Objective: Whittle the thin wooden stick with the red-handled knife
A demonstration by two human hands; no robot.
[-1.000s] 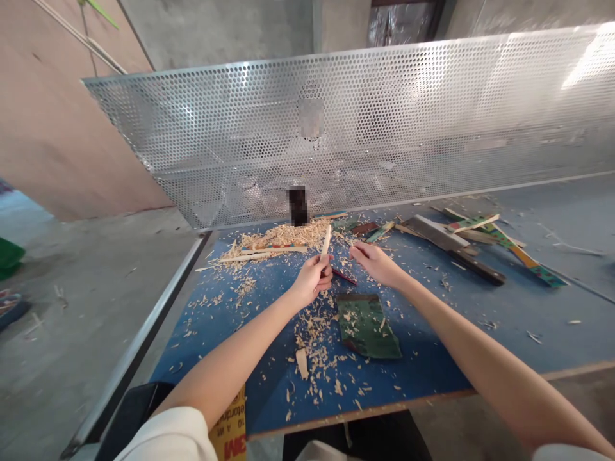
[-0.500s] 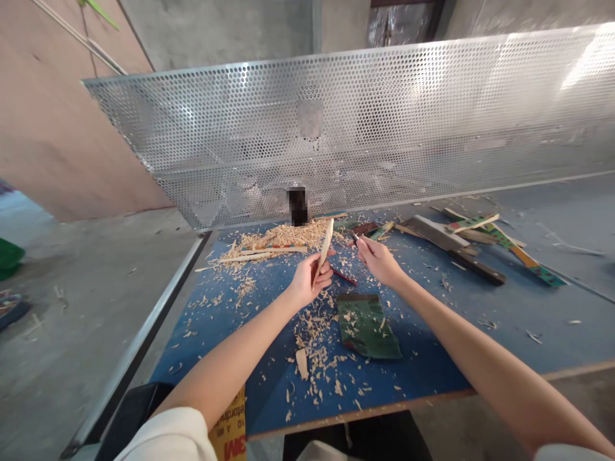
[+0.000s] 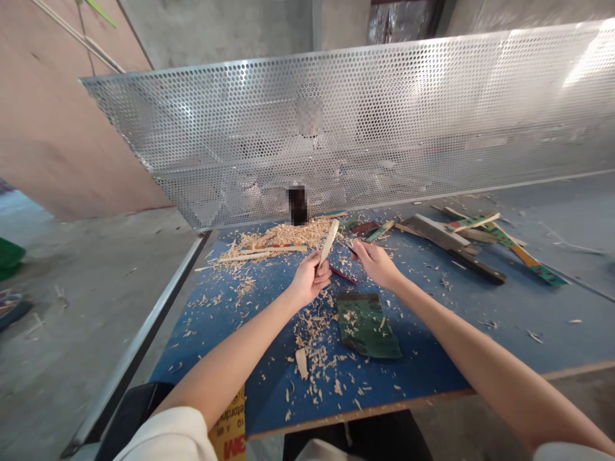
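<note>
My left hand [image 3: 310,280] is closed around the lower end of a pale, flat carved wooden stick [image 3: 329,240], which points up and slightly right. Just to its right, my right hand [image 3: 377,264] grips a small knife [image 3: 352,248]; most of it is hidden by the fingers, and only a short dark part with a thin tip shows. A gap separates the knife from the stick. Below the hands, a dark green sheet [image 3: 368,326] lies on the blue tabletop [image 3: 216,378], sprinkled with wood shavings. A thin dark red stick [image 3: 344,276] lies between the hands.
A heap of shavings [image 3: 283,234] and wooden strips [image 3: 259,255] lie at the back. A broad blade with a dark handle [image 3: 478,267] rests beside painted wood strips [image 3: 521,256] at right. A perforated metal panel [image 3: 269,128] borders the table. Yellow 3M paper [image 3: 230,429] hangs at the front edge.
The wooden stick has tilted a little to the right and shows more of its flat face. My right hand has turned and lowered slightly with the knife.
</note>
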